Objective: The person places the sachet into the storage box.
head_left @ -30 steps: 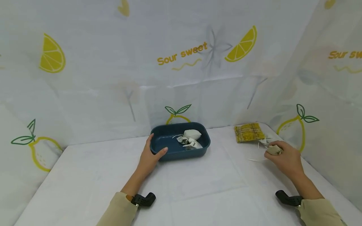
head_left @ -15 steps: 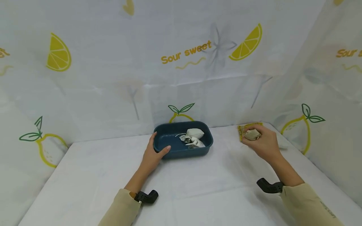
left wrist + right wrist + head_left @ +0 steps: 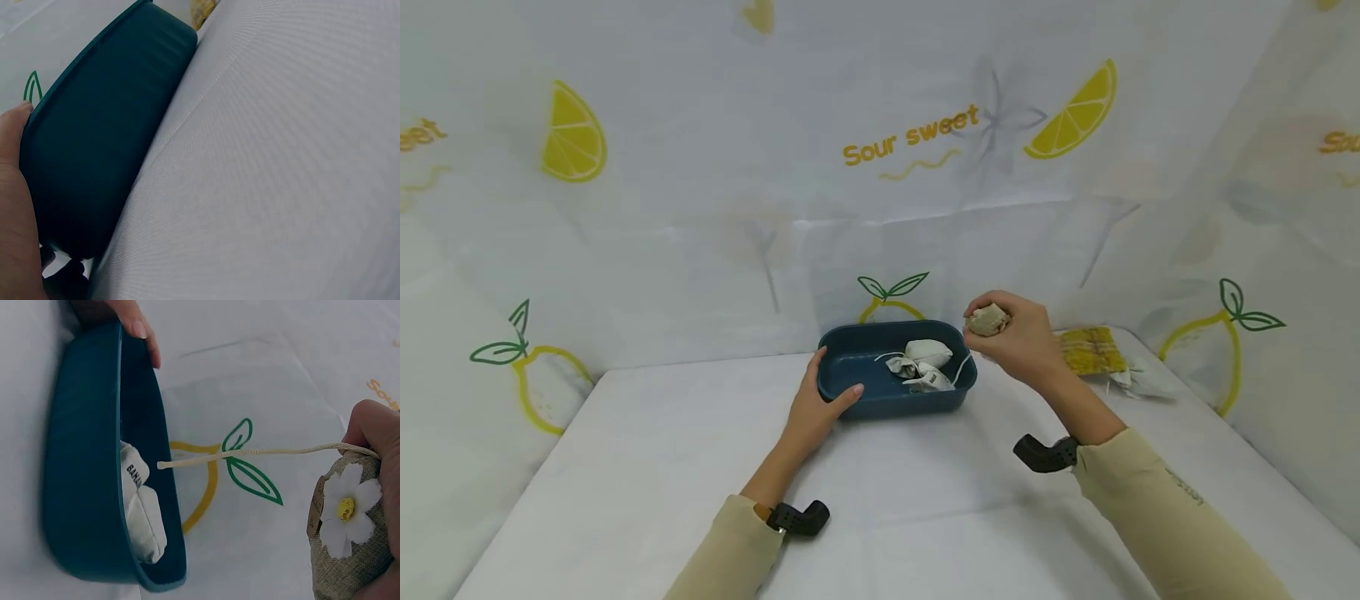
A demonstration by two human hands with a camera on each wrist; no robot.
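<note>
swung left beside tub [image 3: 902, 406], gripping sachet [image 3: 988, 321] in right hand [image 3: 1024, 343], clasping tub with left hand [image 3: 812, 408]; lower cord [image 3: 269, 451] first, gently.

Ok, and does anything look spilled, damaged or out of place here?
Nothing looks spilled or damaged. The only untidy detail is the cord on the burlap pouch in the right hand: it dangles loose by the blue tub.
</note>
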